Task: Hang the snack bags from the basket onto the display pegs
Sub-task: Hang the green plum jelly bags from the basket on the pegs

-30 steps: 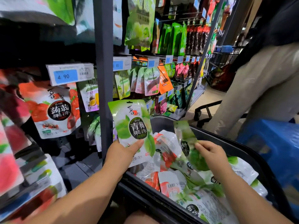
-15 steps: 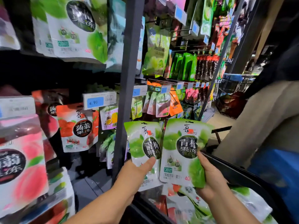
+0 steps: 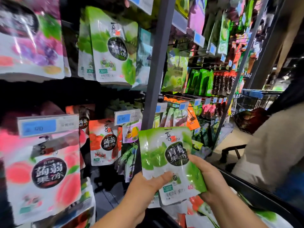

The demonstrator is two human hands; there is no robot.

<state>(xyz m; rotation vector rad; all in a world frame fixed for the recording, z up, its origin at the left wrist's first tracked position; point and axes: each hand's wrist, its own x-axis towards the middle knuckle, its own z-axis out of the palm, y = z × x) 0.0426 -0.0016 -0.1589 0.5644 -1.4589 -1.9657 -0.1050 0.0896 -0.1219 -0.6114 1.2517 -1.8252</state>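
Left hand (image 3: 144,183) and right hand (image 3: 212,180) are both gripping a glossy green-and-white plastic snack bag (image 3: 164,153) over the black plastic basket (image 3: 256,195).

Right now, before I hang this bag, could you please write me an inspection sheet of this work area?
Surface: no table; hanging rack with grey post.
Job's things: green snack bag held up; more bags in black basket; matching green bags hang above.
Clutter: nothing seen.
Hands: left hand and right hand both grip the green snack bag.
Cables: nothing seen.
Surroundings: a person in beige trousers stands on the right; wire trolley behind.
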